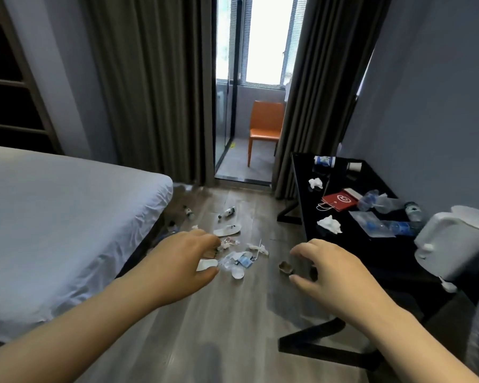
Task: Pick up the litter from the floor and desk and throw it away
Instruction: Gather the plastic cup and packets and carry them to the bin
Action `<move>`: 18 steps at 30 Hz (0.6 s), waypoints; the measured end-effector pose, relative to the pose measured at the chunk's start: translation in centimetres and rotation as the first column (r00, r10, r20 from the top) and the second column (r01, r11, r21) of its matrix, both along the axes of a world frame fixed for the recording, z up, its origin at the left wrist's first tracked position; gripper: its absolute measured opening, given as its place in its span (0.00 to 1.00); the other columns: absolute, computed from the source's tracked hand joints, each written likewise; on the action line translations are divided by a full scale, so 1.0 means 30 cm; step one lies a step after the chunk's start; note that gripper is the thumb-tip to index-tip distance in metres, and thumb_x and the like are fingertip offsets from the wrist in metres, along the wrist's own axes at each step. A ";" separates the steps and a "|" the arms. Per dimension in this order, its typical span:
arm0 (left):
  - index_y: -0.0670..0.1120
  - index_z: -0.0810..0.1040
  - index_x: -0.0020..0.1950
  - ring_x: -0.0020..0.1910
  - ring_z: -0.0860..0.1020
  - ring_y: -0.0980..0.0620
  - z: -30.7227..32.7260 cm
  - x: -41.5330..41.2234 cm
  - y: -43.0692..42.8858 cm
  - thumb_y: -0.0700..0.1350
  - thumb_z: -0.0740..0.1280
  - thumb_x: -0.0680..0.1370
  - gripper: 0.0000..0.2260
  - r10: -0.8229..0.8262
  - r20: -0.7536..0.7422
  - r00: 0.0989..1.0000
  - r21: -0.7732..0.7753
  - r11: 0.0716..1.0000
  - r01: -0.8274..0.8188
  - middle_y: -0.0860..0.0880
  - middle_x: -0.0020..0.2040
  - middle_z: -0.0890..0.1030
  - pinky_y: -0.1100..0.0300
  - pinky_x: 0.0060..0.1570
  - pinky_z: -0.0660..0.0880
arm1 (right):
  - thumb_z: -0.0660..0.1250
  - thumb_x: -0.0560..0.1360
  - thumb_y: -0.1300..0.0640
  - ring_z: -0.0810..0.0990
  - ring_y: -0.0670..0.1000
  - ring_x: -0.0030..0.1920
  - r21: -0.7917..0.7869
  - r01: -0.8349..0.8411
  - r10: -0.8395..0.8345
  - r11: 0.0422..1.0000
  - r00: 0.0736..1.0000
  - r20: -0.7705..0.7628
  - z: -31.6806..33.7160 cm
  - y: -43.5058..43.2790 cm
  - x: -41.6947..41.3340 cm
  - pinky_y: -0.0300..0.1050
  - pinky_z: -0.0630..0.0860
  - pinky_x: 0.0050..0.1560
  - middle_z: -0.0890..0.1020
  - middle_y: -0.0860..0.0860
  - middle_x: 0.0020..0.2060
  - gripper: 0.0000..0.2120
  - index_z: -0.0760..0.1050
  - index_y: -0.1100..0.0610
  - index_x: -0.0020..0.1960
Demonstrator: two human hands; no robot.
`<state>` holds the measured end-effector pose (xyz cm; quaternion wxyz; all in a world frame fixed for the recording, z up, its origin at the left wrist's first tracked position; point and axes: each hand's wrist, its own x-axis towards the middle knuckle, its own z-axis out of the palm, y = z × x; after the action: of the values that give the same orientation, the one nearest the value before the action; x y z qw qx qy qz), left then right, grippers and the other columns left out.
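Your left hand (188,261) hangs above the wooden floor (233,313) with its fingers loosely curled. The white scrap (206,265) by its thumb seems to lie on the floor rather than in your grip, though the view is blurred there. Your right hand (324,275) is half-curled too, thumb and fingers apart, holding nothing.

Between your hands lies litter: a crushed bottle (237,261), a wad of tissue (257,247), and a brown cup (286,267) near your right thumb. Beyond them lie a white slipper (227,230) and a small bottle (227,212).

On the black desk (371,250) to your right sit crumpled tissues (329,224), a red paper bag (339,201) and flattened plastic bottles (385,228), just beside a white kettle (454,244). The bed (53,217) is on your left.
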<state>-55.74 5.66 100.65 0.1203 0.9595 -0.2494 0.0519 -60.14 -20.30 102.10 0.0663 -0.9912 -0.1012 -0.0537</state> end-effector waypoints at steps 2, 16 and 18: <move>0.54 0.73 0.63 0.57 0.76 0.55 -0.006 0.113 -0.040 0.56 0.64 0.75 0.18 0.014 -0.006 1.000 0.014 1.000 -0.013 0.55 0.57 0.76 0.57 0.56 0.73 | 0.65 0.73 0.43 0.74 0.44 0.54 0.004 -0.004 0.004 1.000 1.000 -0.021 -0.008 -0.048 0.125 0.38 0.71 0.50 0.74 0.42 0.50 0.18 0.71 0.44 0.62; 0.55 0.72 0.64 0.59 0.74 0.54 -0.098 0.737 -0.179 0.56 0.64 0.76 0.17 0.047 -0.111 0.993 0.063 0.997 -0.040 0.55 0.60 0.76 0.58 0.58 0.71 | 0.66 0.73 0.44 0.74 0.46 0.58 0.036 -0.019 0.023 0.999 0.994 -0.103 -0.128 -0.189 0.780 0.41 0.72 0.54 0.75 0.43 0.53 0.19 0.72 0.43 0.63; 0.54 0.73 0.63 0.57 0.75 0.53 -0.136 0.866 -0.179 0.56 0.65 0.76 0.17 0.029 -0.116 0.993 0.066 0.998 -0.021 0.54 0.58 0.76 0.57 0.57 0.72 | 0.66 0.72 0.44 0.75 0.46 0.57 0.038 -0.001 0.005 0.999 0.993 -0.114 -0.166 -0.186 0.901 0.41 0.72 0.53 0.75 0.43 0.52 0.18 0.72 0.43 0.62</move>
<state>-29.77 0.28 96.57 0.1029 0.9673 -0.2315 -0.0111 -33.10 -25.88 97.13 0.0906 -0.9911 -0.0977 0.0013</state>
